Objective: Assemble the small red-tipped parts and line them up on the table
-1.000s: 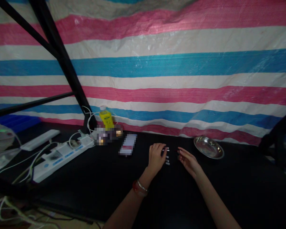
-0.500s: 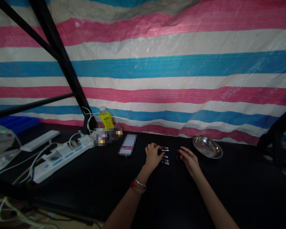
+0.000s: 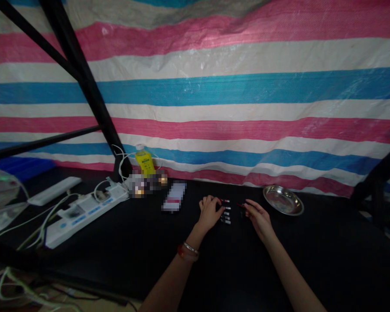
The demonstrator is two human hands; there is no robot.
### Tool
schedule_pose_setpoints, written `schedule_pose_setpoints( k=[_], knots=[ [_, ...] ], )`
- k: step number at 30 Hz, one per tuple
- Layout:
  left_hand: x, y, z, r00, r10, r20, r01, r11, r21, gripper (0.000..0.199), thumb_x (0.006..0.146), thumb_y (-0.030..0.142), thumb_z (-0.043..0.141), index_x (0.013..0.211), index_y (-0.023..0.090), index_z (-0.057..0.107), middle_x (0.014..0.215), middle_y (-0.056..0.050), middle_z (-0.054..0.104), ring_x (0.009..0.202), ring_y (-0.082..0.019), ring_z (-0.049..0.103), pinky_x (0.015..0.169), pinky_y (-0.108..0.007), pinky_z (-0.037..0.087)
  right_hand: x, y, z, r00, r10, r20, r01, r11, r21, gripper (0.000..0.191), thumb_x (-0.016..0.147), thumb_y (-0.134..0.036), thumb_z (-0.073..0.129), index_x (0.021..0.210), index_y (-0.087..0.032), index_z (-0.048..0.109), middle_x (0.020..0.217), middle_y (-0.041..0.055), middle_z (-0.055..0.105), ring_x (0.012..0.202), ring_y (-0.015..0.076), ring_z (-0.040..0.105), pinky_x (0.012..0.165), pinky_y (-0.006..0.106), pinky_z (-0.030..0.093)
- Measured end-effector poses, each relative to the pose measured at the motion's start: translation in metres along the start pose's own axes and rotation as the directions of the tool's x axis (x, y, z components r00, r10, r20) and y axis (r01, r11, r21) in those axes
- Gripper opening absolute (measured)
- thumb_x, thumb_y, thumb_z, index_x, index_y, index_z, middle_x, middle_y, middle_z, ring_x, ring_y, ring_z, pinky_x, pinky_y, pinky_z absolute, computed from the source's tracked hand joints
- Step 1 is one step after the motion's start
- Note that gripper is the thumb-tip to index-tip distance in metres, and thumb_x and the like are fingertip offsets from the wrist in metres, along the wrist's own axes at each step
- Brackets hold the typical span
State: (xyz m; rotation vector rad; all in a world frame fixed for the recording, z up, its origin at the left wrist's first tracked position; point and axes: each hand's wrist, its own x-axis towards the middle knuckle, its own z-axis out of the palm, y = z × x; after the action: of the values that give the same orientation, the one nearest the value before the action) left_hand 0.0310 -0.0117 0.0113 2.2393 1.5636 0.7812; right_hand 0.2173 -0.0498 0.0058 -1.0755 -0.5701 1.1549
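Observation:
Small dark cylinders, which look like batteries (image 3: 226,218), lie side by side in a short column on the black table. My left hand (image 3: 209,212) is at their left end, its fingers curled and its thumb touching one cylinder (image 3: 227,208). A red-marked cylinder (image 3: 225,201) lies by its index finger. My right hand (image 3: 258,216) is to the right of the column, thumb and fingertips pinched on a small, slim red-and-dark cylinder (image 3: 239,205). Just below that pinch is a small dark shape (image 3: 242,214); whether the hand holds it I cannot tell.
A round metal dish (image 3: 283,201) sits beyond my right hand. Left of my left hand lies a phone (image 3: 174,197). Farther left are a yellow bottle (image 3: 144,162), a white power strip (image 3: 84,216) with cables, and a black metal frame post (image 3: 94,95). Striped sheeting (image 3: 214,91) hangs behind.
The cylinder at my left thumb has shifted toward me, away from the red-marked one and closer to the others. My right hand has hardly moved.

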Motion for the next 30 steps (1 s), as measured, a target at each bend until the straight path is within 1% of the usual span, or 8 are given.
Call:
schedule_pose_setpoints(
  k=[7,12,16,21,25,30],
  knots=[
    [-0.0016,-0.0012,0.0006,1.000,0.022,0.009,-0.022,0.999,0.038,0.019,0.082,0.037,0.056,0.094,0.023,0.057,0.099,-0.004,0.053,0.099,-0.022,0.045,0.084,-0.038,0.032,-0.0008,-0.0017,0.0007,1.000,0.012,0.005,-0.012,1.000,0.004,0.041,0.046,-0.027,0.084,0.083,-0.019,0.069,0.066,-0.0002,0.066,0.051,0.0087,0.052,0.049,0.023,0.043],
    [-0.0006,-0.0036,0.0035,1.000,0.002,0.021,-0.002,0.999,0.034,0.016,0.083,0.036,0.054,0.094,0.024,0.058,0.100,-0.004,0.052,0.100,-0.023,0.045,0.084,-0.038,0.032,0.0002,-0.0011,0.0001,1.000,0.013,0.000,-0.013,1.000,-0.002,0.039,0.046,-0.028,0.084,0.081,-0.020,0.069,0.063,-0.0009,0.065,0.049,0.0099,0.051,0.048,0.024,0.043],
    [0.0008,-0.0039,0.0049,0.999,-0.014,0.029,0.014,1.000,0.010,0.013,0.083,0.034,0.055,0.091,0.024,0.058,0.099,-0.003,0.052,0.099,-0.022,0.045,0.085,-0.037,0.033,-0.0003,-0.0012,-0.0003,1.000,0.001,0.021,-0.001,1.000,-0.013,0.039,0.047,-0.029,0.083,0.082,-0.020,0.068,0.065,-0.0005,0.066,0.051,0.0097,0.052,0.049,0.024,0.043],
    [0.0011,-0.0038,0.0045,0.999,0.012,0.046,-0.012,1.000,0.006,0.013,0.083,0.033,0.054,0.091,0.023,0.056,0.100,-0.003,0.052,0.098,-0.021,0.045,0.084,-0.036,0.034,-0.0007,-0.0012,0.0000,1.000,-0.019,0.022,0.020,0.999,-0.030,0.040,0.046,-0.030,0.083,0.082,-0.020,0.068,0.067,0.0005,0.066,0.050,0.0102,0.052,0.049,0.025,0.043],
    [0.0002,-0.0028,0.0029,0.996,0.032,0.081,-0.034,0.999,0.025,0.018,0.084,0.037,0.053,0.093,0.023,0.056,0.102,-0.004,0.051,0.099,-0.022,0.045,0.084,-0.037,0.034,-0.0005,-0.0013,0.0005,1.000,-0.006,0.022,0.006,1.000,-0.014,0.041,0.046,-0.029,0.084,0.082,-0.020,0.068,0.069,0.0008,0.067,0.050,0.0091,0.051,0.049,0.024,0.042],
    [-0.0004,-0.0008,0.0026,0.995,0.040,0.094,-0.045,0.997,0.058,0.017,0.085,0.037,0.051,0.094,0.023,0.055,0.102,-0.004,0.050,0.099,-0.022,0.045,0.084,-0.037,0.034,0.0001,-0.0004,0.0004,1.000,-0.010,0.021,0.010,1.000,-0.005,0.040,0.046,-0.030,0.083,0.082,-0.020,0.069,0.068,0.0005,0.066,0.050,0.0099,0.051,0.048,0.025,0.041]
  ],
)
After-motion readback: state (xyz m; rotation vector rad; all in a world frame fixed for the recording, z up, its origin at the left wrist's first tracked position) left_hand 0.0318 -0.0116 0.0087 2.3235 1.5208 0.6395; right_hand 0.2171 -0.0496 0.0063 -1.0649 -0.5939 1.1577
